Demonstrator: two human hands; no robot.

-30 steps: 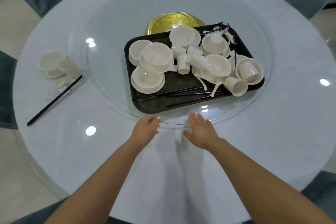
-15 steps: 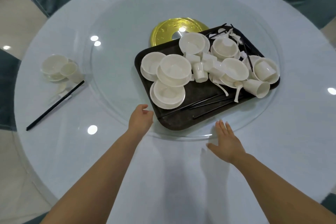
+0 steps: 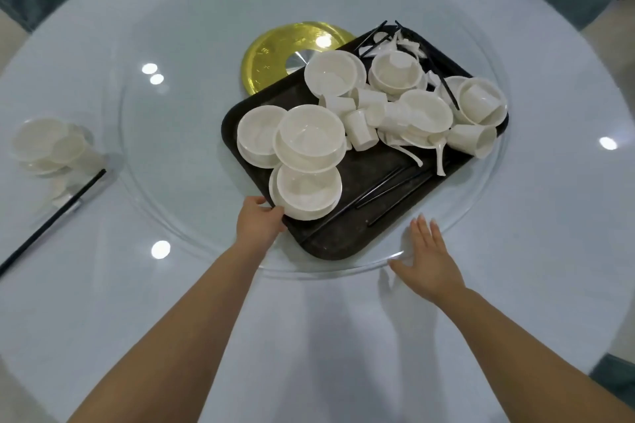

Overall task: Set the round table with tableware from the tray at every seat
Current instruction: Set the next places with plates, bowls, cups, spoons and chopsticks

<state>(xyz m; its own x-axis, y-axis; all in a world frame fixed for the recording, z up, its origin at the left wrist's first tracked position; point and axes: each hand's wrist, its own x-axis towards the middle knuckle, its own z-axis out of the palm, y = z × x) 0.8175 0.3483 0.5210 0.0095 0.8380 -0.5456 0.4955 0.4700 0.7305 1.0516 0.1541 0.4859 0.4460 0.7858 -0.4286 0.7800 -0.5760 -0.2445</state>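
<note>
While the right hand (image 3: 427, 263) is laid flat and open on the near rim of the clear glass turntable (image 3: 165, 209), seemingly to steady it, the nearest white plastic bowl (image 3: 307, 191) on the dark rectangular tray (image 3: 343, 240) is pinched by the left hand (image 3: 259, 225), apparently for lifting out.

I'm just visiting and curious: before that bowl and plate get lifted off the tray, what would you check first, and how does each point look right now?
1. Left hand on the nearest bowl and plate: ok, fingers at its rim.
2. Grip fully closed: cannot tell.
3. Right hand free: ok, open and flat at the glass turntable edge.
4. Tray resting wholly on the turntable: ok.
5. Neighbouring stacked bowl apart from the one being taken: not ok, it overlaps it.
6. Table in front of the person has bare room: ok.
</note>
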